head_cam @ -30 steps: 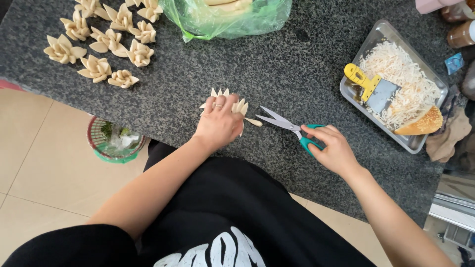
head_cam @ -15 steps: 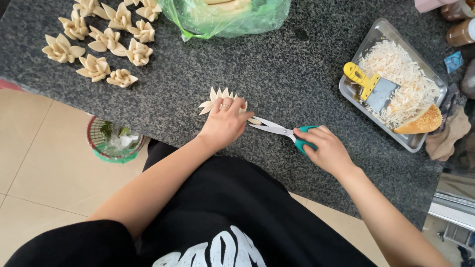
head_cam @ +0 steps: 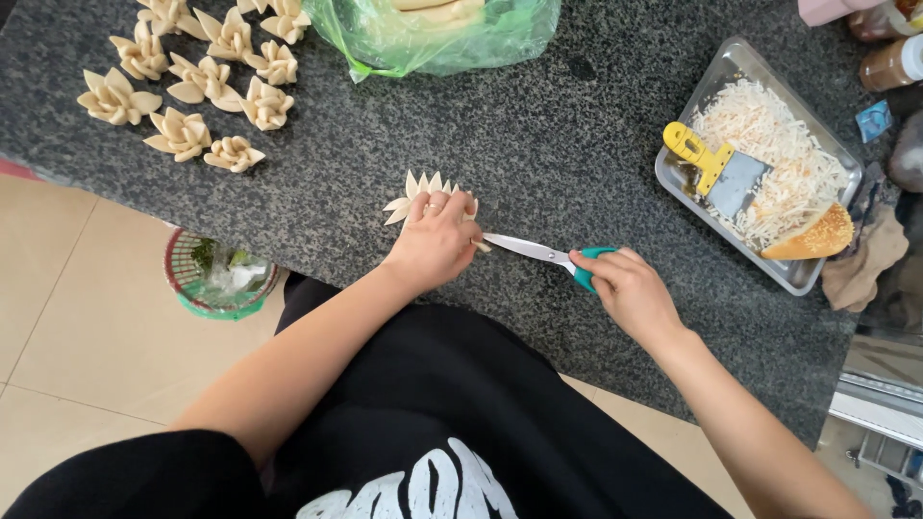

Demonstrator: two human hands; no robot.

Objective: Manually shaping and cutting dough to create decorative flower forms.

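Note:
My left hand [head_cam: 437,240] presses down on a pale dough flower [head_cam: 415,190] with pointed petals that lies on the dark granite counter [head_cam: 538,144]. Only the petals on its far and left sides show past my fingers. My right hand [head_cam: 625,288] grips scissors with teal handles [head_cam: 538,253]. Their steel blades point left, and the tips are at the right edge of the dough, next to my left fingers.
Several finished dough flowers [head_cam: 197,82] lie at the counter's far left. A green plastic bag [head_cam: 437,29] sits at the far middle. A metal tray [head_cam: 702,207] with shredded cheese, a yellow-handled scraper [head_cam: 716,168] and a cheese wedge stands right. A small basket [head_cam: 219,277] rests on the floor.
The scissor blades have closed and moved left to the dough's edge. My left hand has shifted slightly over the flower, turning it.

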